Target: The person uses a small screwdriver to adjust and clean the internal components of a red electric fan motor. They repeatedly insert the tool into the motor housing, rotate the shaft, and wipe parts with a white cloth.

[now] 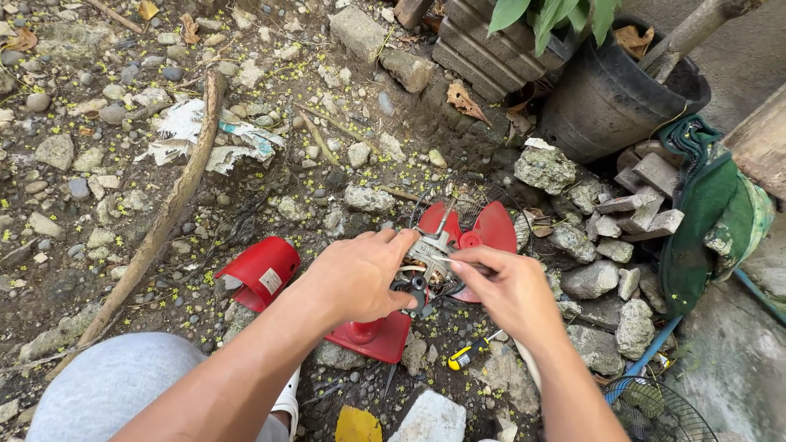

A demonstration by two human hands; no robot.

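**Two hands on a stripped fan motor, out on rocky ground**

Head view, the only one here. Both hands are on a small bare fan motor (428,255), metal plates and wiring exposed, held just above the dirt near the middle of the shot. The left hand (360,274) is curled around the motor's left side, fingers wrapped partway, thumb toward the top. The right hand (508,290) is closed in a pinch on a thin metal tool (458,262), whose tip touches the motor; can't tell what kind of tool it is.

Right behind the motor is a red fan blade (491,225), lying against a wire grille (483,205). A red plastic housing (262,270) lies to the left, and a red base piece (372,337) sits under the left wrist. A yellow-handled screwdriver (468,354) lies on the ground just below the right hand.

Around that: rocks and broken concrete chunks (647,196) on the right, a black planter pot (610,98) top right, a green cloth (708,205), a long stick (164,221) on the left, and another fan grille (663,413) bottom right.
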